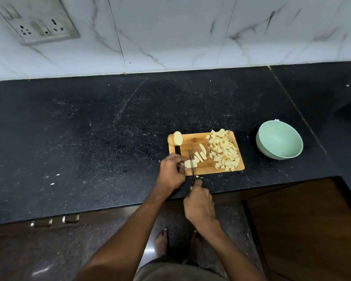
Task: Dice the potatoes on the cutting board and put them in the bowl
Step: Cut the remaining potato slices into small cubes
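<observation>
Potato strips [193,162] lie on the board's [193,141] near-left corner, long axes slanting; left hand [171,172] pinches them; right hand [199,202] grips the knife [191,159], blade pointing away; dice [224,151] heaped right; bowl [279,140] beyond, on black counter [89,128] below marble wall [170,33].

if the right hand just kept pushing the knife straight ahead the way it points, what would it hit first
Probably the potato strips that the left hand holds: the right hand aims the knife up the cutting board. Beyond them, bare board; the potato half sits slightly left.
</observation>
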